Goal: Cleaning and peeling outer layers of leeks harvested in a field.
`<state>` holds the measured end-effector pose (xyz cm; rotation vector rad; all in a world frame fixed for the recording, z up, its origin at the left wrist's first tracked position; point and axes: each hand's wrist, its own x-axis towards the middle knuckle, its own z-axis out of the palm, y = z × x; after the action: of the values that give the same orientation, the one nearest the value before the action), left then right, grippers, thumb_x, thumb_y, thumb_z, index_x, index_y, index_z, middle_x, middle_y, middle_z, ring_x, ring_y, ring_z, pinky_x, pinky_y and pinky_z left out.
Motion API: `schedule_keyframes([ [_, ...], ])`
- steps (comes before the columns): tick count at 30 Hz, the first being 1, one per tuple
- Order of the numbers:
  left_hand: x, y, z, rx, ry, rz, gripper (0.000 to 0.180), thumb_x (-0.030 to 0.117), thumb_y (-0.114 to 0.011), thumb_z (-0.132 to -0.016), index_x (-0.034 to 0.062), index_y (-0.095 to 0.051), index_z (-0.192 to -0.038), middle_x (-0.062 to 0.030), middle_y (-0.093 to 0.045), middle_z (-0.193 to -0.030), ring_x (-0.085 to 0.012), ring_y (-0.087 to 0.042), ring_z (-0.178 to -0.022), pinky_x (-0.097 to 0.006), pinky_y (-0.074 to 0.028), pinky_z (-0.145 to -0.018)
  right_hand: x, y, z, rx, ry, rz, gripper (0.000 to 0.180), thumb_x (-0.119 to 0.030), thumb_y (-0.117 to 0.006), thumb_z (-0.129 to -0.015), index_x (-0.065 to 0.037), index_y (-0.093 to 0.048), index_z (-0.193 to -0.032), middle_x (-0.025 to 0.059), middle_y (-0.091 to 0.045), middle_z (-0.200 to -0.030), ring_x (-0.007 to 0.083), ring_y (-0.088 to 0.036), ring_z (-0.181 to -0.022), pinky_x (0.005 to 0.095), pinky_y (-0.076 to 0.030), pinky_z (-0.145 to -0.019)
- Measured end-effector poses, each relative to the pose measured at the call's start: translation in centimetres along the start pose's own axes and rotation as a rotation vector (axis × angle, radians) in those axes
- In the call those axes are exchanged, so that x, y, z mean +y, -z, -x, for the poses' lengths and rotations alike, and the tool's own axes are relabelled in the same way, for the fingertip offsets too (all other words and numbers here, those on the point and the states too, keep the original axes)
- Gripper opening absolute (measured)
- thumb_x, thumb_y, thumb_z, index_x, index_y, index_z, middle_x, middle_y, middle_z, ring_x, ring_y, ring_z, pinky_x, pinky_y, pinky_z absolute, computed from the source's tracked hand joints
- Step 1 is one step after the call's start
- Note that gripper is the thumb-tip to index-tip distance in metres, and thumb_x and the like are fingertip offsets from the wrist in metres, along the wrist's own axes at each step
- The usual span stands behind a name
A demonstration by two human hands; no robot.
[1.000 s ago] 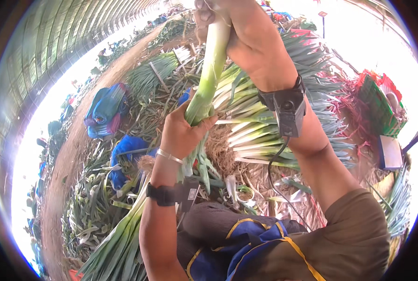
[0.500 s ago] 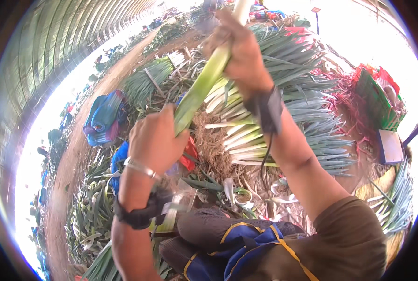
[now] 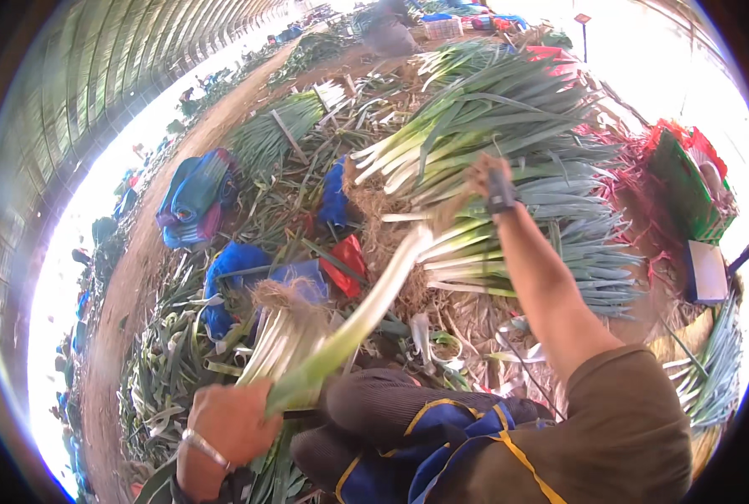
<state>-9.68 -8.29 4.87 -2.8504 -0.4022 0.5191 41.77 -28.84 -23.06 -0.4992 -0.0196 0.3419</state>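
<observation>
1. Down and toward my left side: that is how my left hand (image 3: 233, 424) has moved since the earlier frame. It draws the leek (image 3: 368, 317) with it, so the white end that was up at the top of my view now sits near the middle. My right hand (image 3: 489, 178) is no longer wrapped around the stalk.
2. That leek lies on a long slant in front of me, green end low at my left, white end high toward my right. My left hand is closed around the green part.
3. Blurred roots (image 3: 447, 210) fan out beyond the white end, toward my right hand. Of my two hands, the right is nearer that end; I cannot tell whether its fingers grip the roots or merely pass beside them.
4. Beneath the slanting stalk, just beside my left hand, a bundle of leeks (image 3: 284, 344) lies with its roots pointing away from me. My left hand is far nearer to it than my right.
5. My right hand is over the stacked leeks (image 3: 509, 109), whose roots face left and leaves spread right.
6. Farther out, a blue bag (image 3: 232, 267) and a red scrap (image 3: 345, 265) lie left of the stack; a green crate (image 3: 681, 189) stands off to the right.
</observation>
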Motion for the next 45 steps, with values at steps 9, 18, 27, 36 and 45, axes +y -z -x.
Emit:
schedule_keyframes([
  [9,-10.7,-5.7,5.4,0.151,0.311,0.074,0.034,0.026,-0.068,-0.072,0.0079,-0.062,-0.101,-0.0180,-0.066,-0.081,-0.0395,-0.064,-0.076,-0.049,-0.048,-0.073,-4.8,45.3,6.0,0.549,0.083,2.063,0.024,-0.035,-0.056,-0.086,-0.011,-0.061,-0.082,0.0111,-0.061,-0.078,0.0320,-0.060,-0.073,0.0451,-0.048,-0.061],
  [18,-21.0,-5.4,-2.8,0.198,0.417,-0.129,0.046,0.023,-0.070,-0.074,0.0120,-0.057,-0.117,-0.0190,-0.065,-0.086,-0.0393,-0.063,-0.083,-0.049,-0.049,-0.075,2.6,42.6,13.1,-0.747,-0.040,2.687,0.022,-0.029,-0.064,-0.081,-0.008,-0.061,-0.079,0.0112,-0.063,-0.069,0.0285,-0.062,-0.059,0.0406,-0.050,-0.052],
  [27,-26.9,-21.6,-6.1,-0.100,0.457,-0.020,0.048,0.021,-0.071,-0.073,0.0155,-0.059,-0.119,-0.0176,-0.068,-0.095,-0.0356,-0.065,-0.091,-0.046,-0.050,-0.083,11.8,20.6,15.8,-0.129,-0.747,1.556,0.026,-0.026,-0.061,-0.087,-0.002,-0.057,-0.096,0.0042,-0.058,-0.069,0.0130,-0.058,-0.056,0.0289,-0.049,-0.049],
  [36,-27.2,-28.4,-9.7,-0.217,0.366,0.138,0.047,0.021,-0.071,-0.075,0.0128,-0.058,-0.119,-0.0184,-0.068,-0.099,-0.0369,-0.063,-0.097,-0.046,-0.047,-0.088,15.4,23.8,15.9,-0.256,-0.779,1.862,0.035,-0.025,-0.063,-0.083,0.003,-0.062,-0.105,0.0144,-0.065,-0.071,0.0203,-0.064,-0.059,0.0350,-0.052,-0.056],
  [45,-28.5,-31.6,-9.1,-0.097,0.337,0.519,0.044,0.040,-0.056,-0.092,0.0007,-0.062,-0.112,-0.0242,-0.065,-0.102,-0.0412,-0.061,-0.098,-0.044,-0.047,-0.086,19.8,22.1,15.3,-0.583,-0.567,2.040,0.038,-0.033,-0.063,-0.079,-0.002,-0.064,-0.101,0.0197,-0.068,-0.081,0.0303,-0.067,-0.071,0.0402,-0.052,-0.068],
])
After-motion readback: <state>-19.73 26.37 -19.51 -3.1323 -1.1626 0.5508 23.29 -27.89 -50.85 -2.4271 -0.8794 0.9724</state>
